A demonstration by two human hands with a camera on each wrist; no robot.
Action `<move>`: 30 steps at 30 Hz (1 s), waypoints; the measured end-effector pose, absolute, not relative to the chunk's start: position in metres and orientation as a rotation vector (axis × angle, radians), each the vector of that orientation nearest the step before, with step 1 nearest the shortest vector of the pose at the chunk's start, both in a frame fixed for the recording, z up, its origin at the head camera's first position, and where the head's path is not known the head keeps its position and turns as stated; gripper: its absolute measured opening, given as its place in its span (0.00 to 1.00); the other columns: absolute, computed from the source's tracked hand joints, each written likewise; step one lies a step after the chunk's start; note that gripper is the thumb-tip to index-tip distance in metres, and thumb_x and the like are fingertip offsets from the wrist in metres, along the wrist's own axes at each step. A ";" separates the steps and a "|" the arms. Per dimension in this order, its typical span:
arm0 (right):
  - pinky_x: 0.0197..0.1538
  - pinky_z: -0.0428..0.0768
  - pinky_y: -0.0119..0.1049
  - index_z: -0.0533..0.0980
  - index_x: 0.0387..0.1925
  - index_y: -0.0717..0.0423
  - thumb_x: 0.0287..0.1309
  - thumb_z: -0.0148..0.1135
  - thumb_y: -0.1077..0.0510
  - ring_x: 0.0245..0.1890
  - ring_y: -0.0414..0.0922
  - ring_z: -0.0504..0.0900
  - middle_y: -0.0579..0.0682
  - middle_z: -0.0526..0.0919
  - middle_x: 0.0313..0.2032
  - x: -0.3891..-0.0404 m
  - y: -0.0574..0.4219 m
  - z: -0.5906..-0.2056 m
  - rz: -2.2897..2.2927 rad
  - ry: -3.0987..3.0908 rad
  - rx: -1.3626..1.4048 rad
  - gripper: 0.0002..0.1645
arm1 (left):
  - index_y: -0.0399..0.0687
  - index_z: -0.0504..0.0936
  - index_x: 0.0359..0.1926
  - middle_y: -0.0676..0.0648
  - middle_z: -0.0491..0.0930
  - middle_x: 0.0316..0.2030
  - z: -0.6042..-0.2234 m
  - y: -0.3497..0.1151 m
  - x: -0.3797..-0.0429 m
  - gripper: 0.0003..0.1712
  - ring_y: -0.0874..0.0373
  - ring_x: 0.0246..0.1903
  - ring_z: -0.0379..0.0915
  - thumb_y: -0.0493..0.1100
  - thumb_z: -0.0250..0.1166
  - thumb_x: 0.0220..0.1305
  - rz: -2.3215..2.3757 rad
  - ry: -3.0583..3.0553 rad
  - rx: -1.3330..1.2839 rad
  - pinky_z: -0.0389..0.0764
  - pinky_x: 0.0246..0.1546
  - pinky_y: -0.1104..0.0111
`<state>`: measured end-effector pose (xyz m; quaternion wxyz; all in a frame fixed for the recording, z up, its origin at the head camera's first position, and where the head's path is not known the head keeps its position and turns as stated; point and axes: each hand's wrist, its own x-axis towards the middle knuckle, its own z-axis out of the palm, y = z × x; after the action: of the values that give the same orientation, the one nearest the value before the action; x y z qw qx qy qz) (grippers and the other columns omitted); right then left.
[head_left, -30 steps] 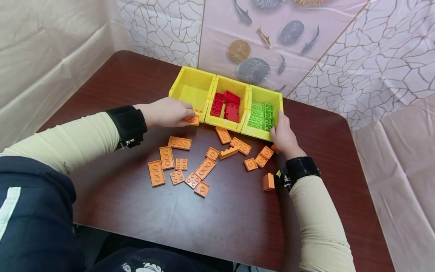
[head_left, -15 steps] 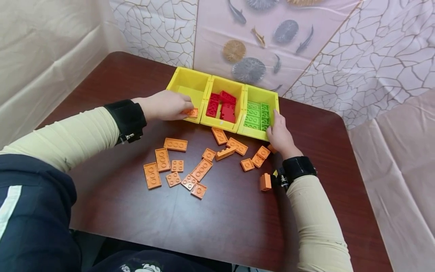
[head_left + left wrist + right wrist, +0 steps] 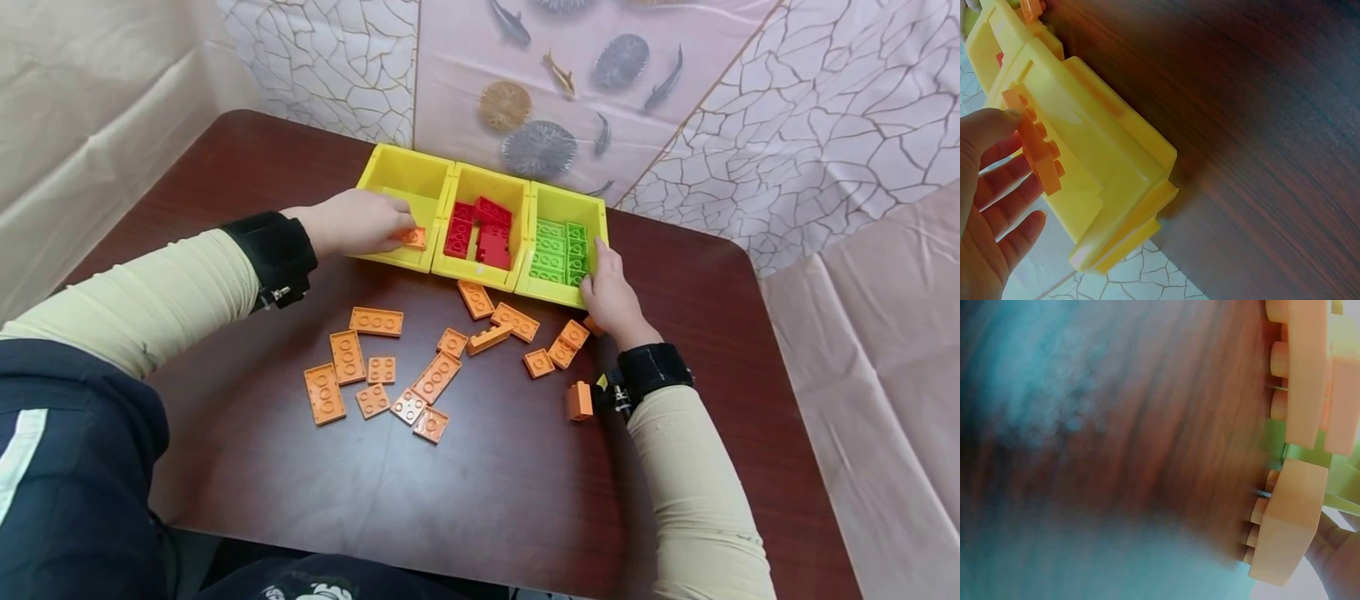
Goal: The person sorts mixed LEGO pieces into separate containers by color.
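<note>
My left hand (image 3: 367, 221) pinches an orange toy building brick (image 3: 1038, 147) over the front part of the left yellow bin (image 3: 408, 167). In the left wrist view the thumb lies on one face of the brick, the studs point away from the palm, and the other fingers are spread. Over on the right, my right hand (image 3: 615, 296) holds the front right corner of the right yellow bin (image 3: 555, 293), thumb at the front and fingers along the outer side. That bin contains green bricks (image 3: 551, 246). Red bricks (image 3: 492, 246) lie in the middle yellow bin (image 3: 472, 271).
Several loose orange bricks (image 3: 437, 377) lie scattered on the dark brown table (image 3: 480, 500) before the bins. One taller orange brick (image 3: 580, 402) stands near my right wrist. Behind the bins hangs a patterned cloth (image 3: 480, 67).
My left hand has carried the orange brick farther back, from the bin's front edge to over its inside. The right hand stays at its bin. The head view has shifted slightly.
</note>
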<state>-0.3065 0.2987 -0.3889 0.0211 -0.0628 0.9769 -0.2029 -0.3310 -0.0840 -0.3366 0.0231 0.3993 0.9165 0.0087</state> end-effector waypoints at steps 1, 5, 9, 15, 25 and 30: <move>0.46 0.68 0.54 0.33 0.72 0.54 0.67 0.35 0.60 0.47 0.61 0.69 0.62 0.42 0.69 -0.306 0.298 -0.389 -0.629 3.030 -0.194 0.37 | 0.43 0.78 0.47 0.43 0.77 0.38 -0.337 -0.084 -0.332 0.19 0.47 0.37 0.69 0.49 0.65 0.59 0.020 2.837 1.228 0.73 0.45 0.58; 0.48 0.68 0.54 0.34 0.72 0.53 0.66 0.35 0.60 0.49 0.61 0.69 0.61 0.43 0.69 -0.304 0.295 -0.388 -0.629 3.045 -0.196 0.38 | 0.43 0.78 0.48 0.43 0.77 0.38 -0.339 -0.085 -0.335 0.19 0.47 0.37 0.69 0.49 0.64 0.59 0.010 2.837 1.209 0.73 0.45 0.58; 0.47 0.69 0.53 0.34 0.72 0.53 0.66 0.36 0.60 0.47 0.61 0.70 0.60 0.43 0.69 -0.304 0.293 -0.389 -0.630 3.052 -0.198 0.38 | 0.43 0.79 0.48 0.43 0.76 0.38 -0.341 -0.086 -0.337 0.19 0.47 0.38 0.69 0.49 0.64 0.59 0.021 2.832 1.195 0.72 0.45 0.58; 0.47 0.69 0.54 0.34 0.72 0.52 0.67 0.37 0.60 0.47 0.60 0.70 0.61 0.43 0.69 -0.308 0.294 -0.393 -0.626 3.047 -0.195 0.38 | 0.42 0.79 0.48 0.43 0.76 0.38 -0.342 -0.085 -0.340 0.17 0.46 0.37 0.69 0.47 0.63 0.61 0.025 2.814 1.194 0.72 0.45 0.57; 0.45 0.69 0.53 0.34 0.72 0.52 0.67 0.37 0.59 0.43 0.59 0.71 0.60 0.43 0.69 -0.308 0.296 -0.392 -0.613 3.053 -0.183 0.38 | 0.41 0.80 0.47 0.43 0.75 0.37 -0.343 -0.080 -0.347 0.14 0.48 0.37 0.68 0.44 0.61 0.62 0.070 2.743 1.179 0.71 0.44 0.59; 0.46 0.69 0.53 0.35 0.72 0.53 0.67 0.37 0.60 0.45 0.60 0.70 0.61 0.43 0.69 -0.309 0.300 -0.392 -0.602 3.054 -0.176 0.38 | 0.40 0.81 0.45 0.42 0.75 0.38 -0.349 -0.074 -0.352 0.13 0.47 0.37 0.68 0.40 0.59 0.61 0.081 2.718 1.182 0.70 0.45 0.58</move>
<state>-0.3090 0.2997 -0.3924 0.0119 -0.0564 0.9795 -0.1930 -0.3518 -0.0741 -0.3486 0.0884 0.3971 0.9131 0.0271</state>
